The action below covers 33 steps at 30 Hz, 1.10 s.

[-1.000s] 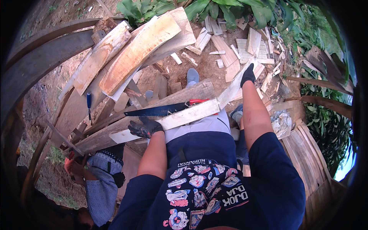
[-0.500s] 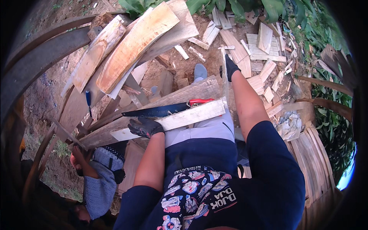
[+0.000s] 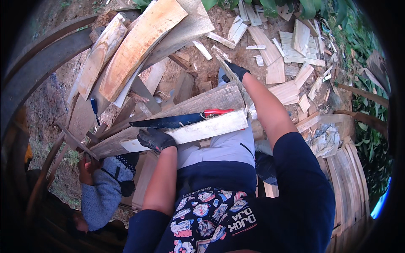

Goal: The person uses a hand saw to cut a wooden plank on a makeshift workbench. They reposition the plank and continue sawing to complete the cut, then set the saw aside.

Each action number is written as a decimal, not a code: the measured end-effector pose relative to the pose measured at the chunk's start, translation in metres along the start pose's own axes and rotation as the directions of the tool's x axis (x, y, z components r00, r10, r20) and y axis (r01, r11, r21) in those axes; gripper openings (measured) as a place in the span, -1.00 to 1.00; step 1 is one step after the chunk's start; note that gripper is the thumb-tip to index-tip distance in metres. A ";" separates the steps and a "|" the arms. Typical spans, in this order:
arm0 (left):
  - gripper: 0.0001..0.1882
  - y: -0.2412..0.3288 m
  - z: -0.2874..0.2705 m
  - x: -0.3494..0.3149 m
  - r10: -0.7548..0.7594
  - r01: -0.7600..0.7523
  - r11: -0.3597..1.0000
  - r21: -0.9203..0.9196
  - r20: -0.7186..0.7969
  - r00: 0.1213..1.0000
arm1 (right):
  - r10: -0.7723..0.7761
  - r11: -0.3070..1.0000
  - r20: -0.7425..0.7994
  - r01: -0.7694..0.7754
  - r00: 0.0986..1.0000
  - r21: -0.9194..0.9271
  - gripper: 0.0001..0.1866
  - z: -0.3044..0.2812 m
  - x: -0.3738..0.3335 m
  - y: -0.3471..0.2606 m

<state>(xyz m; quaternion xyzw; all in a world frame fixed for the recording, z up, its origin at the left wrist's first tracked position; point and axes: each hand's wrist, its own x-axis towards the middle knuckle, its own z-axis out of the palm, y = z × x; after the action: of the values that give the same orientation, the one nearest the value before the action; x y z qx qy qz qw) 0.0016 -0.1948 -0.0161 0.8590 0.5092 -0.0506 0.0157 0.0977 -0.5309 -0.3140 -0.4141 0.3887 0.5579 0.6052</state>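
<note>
My left hand [image 3: 157, 139], in a dark glove, is closed over the far edge of a pale narrow board [image 3: 206, 127] lying slantwise across my lap. My right hand [image 3: 237, 72], also gloved, grips a thin wooden strip [image 3: 233, 77] beyond the board's right end. The strip stands on a slant and leans left at its far end; its near end is close to the board's end, and I cannot tell if they touch. Between the board and a thick weathered plank [image 3: 198, 102] lies a handsaw [image 3: 168, 121] with a dark blade and red handle.
Rough-cut slabs [image 3: 143, 46] are stacked at the upper left, near a blue-handled tool [image 3: 95, 110]. Offcuts [image 3: 270, 50] litter the ground at the upper right. A person in a grey-blue top [image 3: 101, 194] works at the lower left. More boards [image 3: 344, 177] lie at the right.
My right hand has shifted left, and the strip in it has tilted leftward at its far end. My left hand stays on the board. The other person's arm has moved.
</note>
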 end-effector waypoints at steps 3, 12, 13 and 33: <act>-0.39 -0.013 0.008 0.013 0.036 -0.037 0.999 -0.030 -0.008 0.999 | -0.154 0.985 0.079 0.159 0.985 -0.066 0.02 0.012 0.025 0.007; -0.44 -0.033 0.023 0.018 0.092 -0.098 0.994 -0.057 -0.100 0.991 | -0.060 0.775 -0.180 0.160 0.982 0.612 -0.20 -0.037 -0.123 -0.065; -0.44 -0.034 0.023 0.018 0.113 -0.119 0.992 -0.040 -0.112 0.987 | -0.142 0.737 -0.356 0.339 0.924 0.585 -0.09 -0.041 -0.138 -0.065; -0.38 -0.013 0.017 -0.003 0.000 0.008 0.993 0.116 -0.067 0.998 | -0.340 0.093 -0.856 0.920 0.389 0.381 -0.32 -0.058 -0.375 0.018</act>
<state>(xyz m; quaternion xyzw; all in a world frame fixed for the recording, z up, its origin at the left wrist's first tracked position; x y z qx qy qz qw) -0.0122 -0.1923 -0.0323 0.8587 0.5073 -0.0517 -0.0515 0.0511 -0.7175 0.0138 -0.3329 0.5218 -0.2169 0.7549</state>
